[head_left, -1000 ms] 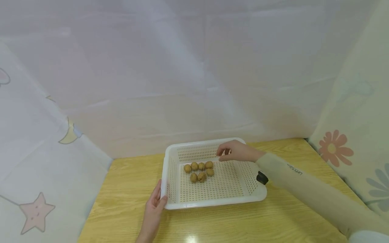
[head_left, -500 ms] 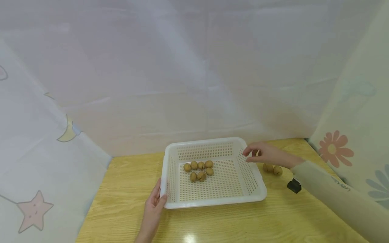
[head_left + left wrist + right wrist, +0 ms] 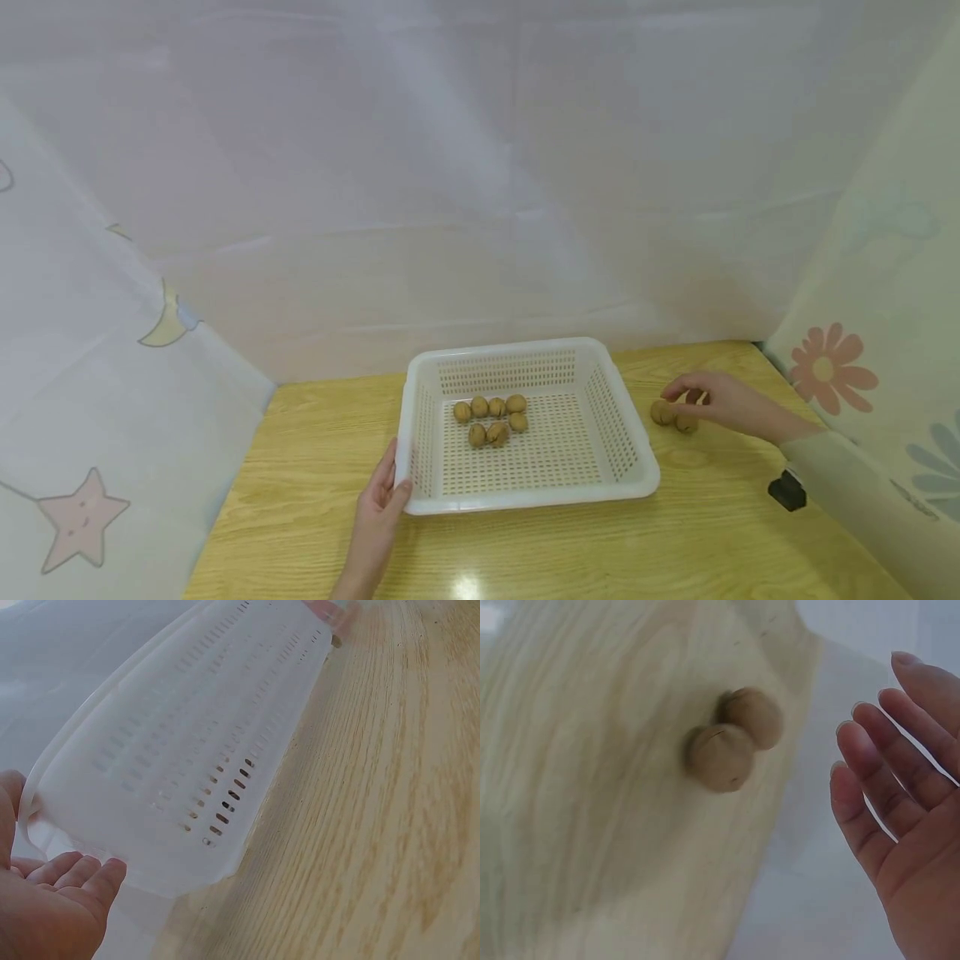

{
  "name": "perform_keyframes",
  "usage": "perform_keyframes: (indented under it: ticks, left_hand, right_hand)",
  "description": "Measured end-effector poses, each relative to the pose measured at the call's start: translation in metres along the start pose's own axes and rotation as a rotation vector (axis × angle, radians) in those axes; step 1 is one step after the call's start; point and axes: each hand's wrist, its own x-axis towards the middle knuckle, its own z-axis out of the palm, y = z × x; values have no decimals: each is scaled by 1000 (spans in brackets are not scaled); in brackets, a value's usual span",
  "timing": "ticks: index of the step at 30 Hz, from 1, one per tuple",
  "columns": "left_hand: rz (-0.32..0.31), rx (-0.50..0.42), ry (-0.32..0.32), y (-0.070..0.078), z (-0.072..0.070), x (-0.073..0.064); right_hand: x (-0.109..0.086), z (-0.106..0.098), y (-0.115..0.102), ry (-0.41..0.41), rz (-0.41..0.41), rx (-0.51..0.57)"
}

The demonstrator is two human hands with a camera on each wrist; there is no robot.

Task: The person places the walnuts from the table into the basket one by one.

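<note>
A white perforated plastic basket [image 3: 536,499] sits on the wooden table with several walnuts [image 3: 479,407] in two rough rows inside. My left hand [image 3: 377,512] grips its left rim near the front corner, thumb on top; in the left wrist view the fingers [image 3: 105,881] curl against the outside below the rim. To the right of the basket, two walnuts [image 3: 663,412] lie on the table, side by side. Over them is my right hand [image 3: 723,406], fingers relaxed and slightly bent. The right wrist view shows that hand's palm [image 3: 922,855] holding nothing, apart from both walnuts [image 3: 721,758].
The wooden table [image 3: 315,450] ends at the back against a pale cloth backdrop [image 3: 465,250]. Printed cloth with a flower [image 3: 832,367] borders the right side, and cloth with a star [image 3: 85,517] the left. A black wrist device [image 3: 787,492] hangs at the right sleeve.
My right hand has moved right, out from over the basket to above the two walnuts on the table. The left hand and basket have stayed in place.
</note>
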Motion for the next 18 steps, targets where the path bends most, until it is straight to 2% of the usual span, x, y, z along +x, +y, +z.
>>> perform_keyframes:
  ticks: [10, 18]
  left_hand:
    - [1, 3, 2, 1, 0, 0]
    - [1, 11, 7, 0, 1, 0]
  right_hand:
    - [-18, 19, 40, 43, 124, -36]
    - [-21, 32, 61, 23, 199, -6]
